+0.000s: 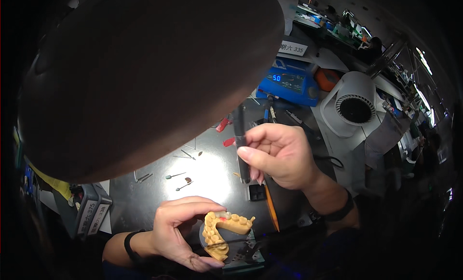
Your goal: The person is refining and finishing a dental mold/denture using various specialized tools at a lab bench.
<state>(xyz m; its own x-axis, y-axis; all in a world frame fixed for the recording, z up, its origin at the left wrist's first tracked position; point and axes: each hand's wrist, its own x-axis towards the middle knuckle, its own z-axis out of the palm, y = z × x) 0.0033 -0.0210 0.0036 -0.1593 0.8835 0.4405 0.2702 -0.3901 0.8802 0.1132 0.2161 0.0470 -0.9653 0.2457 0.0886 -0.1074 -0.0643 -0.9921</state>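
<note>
My left hand (178,232) is closed round the side of a yellow dental model (212,236), thumb and fingers at its outer edge. The arch of teeth faces up; one whitish tooth (223,214) sits at the top with a red mark on the gum below it. Higher and to the right, my right hand (279,154) pinches a black pen-shaped tool (241,135) held nearly upright. Its upper end passes close to the dark overhead shade, and its exact kind cannot be made out. Tool and model are apart.
A large dark rounded shade (154,77) covers the upper left. Several burs (183,185) lie on the metal worktop (144,195). An orange pencil (271,207) rests beside a small black box (257,193). Behind stand a blue control unit (289,82) and a white fan (349,104).
</note>
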